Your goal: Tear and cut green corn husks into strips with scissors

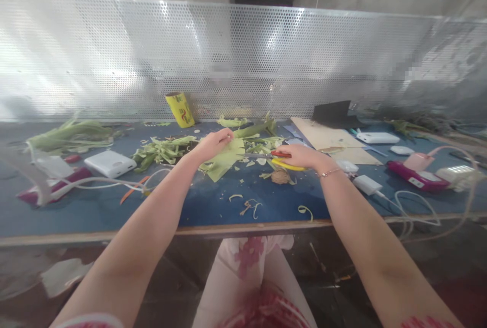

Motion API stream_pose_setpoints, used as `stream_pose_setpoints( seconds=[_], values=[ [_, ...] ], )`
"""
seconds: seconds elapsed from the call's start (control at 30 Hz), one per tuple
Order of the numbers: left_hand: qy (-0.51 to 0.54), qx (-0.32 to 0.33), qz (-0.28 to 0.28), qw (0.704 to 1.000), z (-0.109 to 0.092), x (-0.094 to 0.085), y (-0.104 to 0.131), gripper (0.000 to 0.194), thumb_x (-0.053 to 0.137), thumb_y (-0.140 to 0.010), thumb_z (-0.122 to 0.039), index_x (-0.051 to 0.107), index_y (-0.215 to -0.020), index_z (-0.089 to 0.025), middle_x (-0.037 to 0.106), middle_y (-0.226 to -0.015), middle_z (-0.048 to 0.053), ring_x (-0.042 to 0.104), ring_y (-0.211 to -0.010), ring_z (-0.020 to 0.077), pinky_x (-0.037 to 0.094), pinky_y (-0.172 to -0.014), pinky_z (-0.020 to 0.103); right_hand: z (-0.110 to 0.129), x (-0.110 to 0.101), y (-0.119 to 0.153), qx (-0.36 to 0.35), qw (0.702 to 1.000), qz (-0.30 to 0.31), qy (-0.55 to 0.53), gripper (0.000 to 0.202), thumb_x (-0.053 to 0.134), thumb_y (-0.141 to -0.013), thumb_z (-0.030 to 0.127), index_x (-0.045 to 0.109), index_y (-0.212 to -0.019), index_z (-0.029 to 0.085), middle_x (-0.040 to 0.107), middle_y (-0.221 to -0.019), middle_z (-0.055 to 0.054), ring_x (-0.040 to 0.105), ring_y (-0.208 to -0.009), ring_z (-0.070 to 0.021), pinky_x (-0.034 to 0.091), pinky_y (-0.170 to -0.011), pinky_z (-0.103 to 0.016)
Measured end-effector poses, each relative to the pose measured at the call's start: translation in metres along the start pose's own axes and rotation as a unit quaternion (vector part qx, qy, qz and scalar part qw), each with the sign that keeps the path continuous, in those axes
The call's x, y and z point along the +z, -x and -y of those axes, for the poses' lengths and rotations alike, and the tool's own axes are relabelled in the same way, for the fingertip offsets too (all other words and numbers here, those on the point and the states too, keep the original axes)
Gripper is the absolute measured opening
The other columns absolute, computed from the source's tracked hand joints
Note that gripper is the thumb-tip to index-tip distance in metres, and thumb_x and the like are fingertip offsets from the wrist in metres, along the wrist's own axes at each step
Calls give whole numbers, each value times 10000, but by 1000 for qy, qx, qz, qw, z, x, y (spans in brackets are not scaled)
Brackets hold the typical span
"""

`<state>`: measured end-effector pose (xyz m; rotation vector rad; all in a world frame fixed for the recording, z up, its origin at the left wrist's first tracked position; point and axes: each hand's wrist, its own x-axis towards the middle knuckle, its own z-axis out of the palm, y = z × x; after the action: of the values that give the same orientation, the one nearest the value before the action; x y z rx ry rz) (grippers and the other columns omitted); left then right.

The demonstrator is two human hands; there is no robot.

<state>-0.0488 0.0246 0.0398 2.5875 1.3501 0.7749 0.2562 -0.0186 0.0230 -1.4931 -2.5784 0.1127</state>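
Observation:
My left hand is closed on a flat pale green leaf piece, which hangs over the blue table. In my right hand are scissors with red and yellow handles. Their blades point left and meet the right edge of the leaf piece; how far they are parted is too small to tell. Just below the scissors a round brown object lies on the table. Strips of green leaf are heaped left of my left hand, and a thick green stalk lies behind the leaf piece.
A yellow tube stands by the perforated metal screen. White boxes, cables and a purple power strip lie to the sides. Cardboard is at the back right. Small scraps lie near the table's front edge.

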Motion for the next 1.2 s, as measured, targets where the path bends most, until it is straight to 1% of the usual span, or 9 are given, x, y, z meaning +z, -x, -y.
stream_pose_setpoints(
  seconds=[0.2, 0.37, 0.5, 0.6, 0.7, 0.83, 1.0, 1.1, 1.2],
  values=[
    [34, -13, -43, 998, 2, -4, 0, 192, 372, -851, -302, 514, -931, -200, 542, -698, -8, 451, -631, 122, 355, -614, 242, -13, -1, 5, 10, 999, -18, -26, 249, 492, -797, 472, 504, -835, 226, 638, -832, -52, 565, -719, -190, 387, -619, -282],
    [194, -88, -126, 969, -9, -1, -4, 131, 399, -844, -308, 458, -900, -206, 481, -658, -21, 424, -575, 110, 367, -558, 232, -20, -2, 7, 90, 985, -143, -37, 302, 481, -804, 471, 530, -959, 216, 656, -907, -85, 594, -784, -226, 411, -672, -309],
    [457, -181, -175, 853, -30, 6, -5, 71, 430, -840, -267, 418, -807, -205, 454, -633, -33, 461, -548, 96, 418, -548, 228, -17, 0, 1, 160, 963, -216, -1, 313, 466, -804, 423, 522, -1007, 192, 659, -869, -92, 599, -764, -241, 396, -674, -315],
    [582, -251, -112, 765, -44, 16, -3, 74, 469, -807, -172, 448, -736, -175, 492, -589, -25, 499, -516, 94, 463, -557, 239, -13, 2, -2, 174, 957, -231, 22, 281, 465, -803, 410, 526, -969, 191, 658, -833, -82, 600, -749, -236, 380, -671, -307],
    [598, -324, -52, 731, -51, 31, -2, 116, 479, -771, -79, 486, -685, -155, 528, -541, -6, 536, -505, 104, 492, -590, 251, -11, 4, -4, 178, 956, -232, 34, 277, 476, -800, 438, 524, -919, 193, 651, -773, -71, 592, -711, -228, 365, -656, -299],
    [553, -306, 11, 775, -53, 50, 0, 113, 537, -727, -54, 516, -670, -149, 592, -583, 16, 586, -557, 106, 503, -657, 250, -11, 7, -4, 164, 958, -233, 40, 269, 483, -800, 434, 520, -919, 197, 651, -765, -71, 584, -697, -222, 356, -664, -299],
    [138, -172, 31, 975, -38, 46, 2, 104, 551, -750, -253, 606, -711, -173, 664, -748, 59, 632, -838, 212, 483, -796, 308, -9, 7, -4, 164, 959, -226, 50, 268, 487, -798, 433, 520, -923, 198, 650, -756, -67, 580, -679, -222, 341, -645, -294],
    [-93, -161, 7, 983, -25, 38, 3, 270, 496, -778, -324, 611, -921, -126, 655, -967, 153, 605, -965, 287, 455, -833, 367, -8, 7, -4, 161, 959, -226, 61, 300, 480, -800, 463, 529, -930, 198, 649, -743, -66, 576, -657, -216, 338, -643, -294],
    [-159, -193, 39, 967, -13, 35, 4, 449, 489, -779, -409, 546, -1090, -90, 614, -1077, 205, 585, -1024, 306, 452, -824, 353, -9, 9, -6, 153, 959, -227, 76, 339, 467, -802, 501, 542, -931, 197, 646, -716, -62, 571, -625, -209, 339, -645, -296]
  ],
)
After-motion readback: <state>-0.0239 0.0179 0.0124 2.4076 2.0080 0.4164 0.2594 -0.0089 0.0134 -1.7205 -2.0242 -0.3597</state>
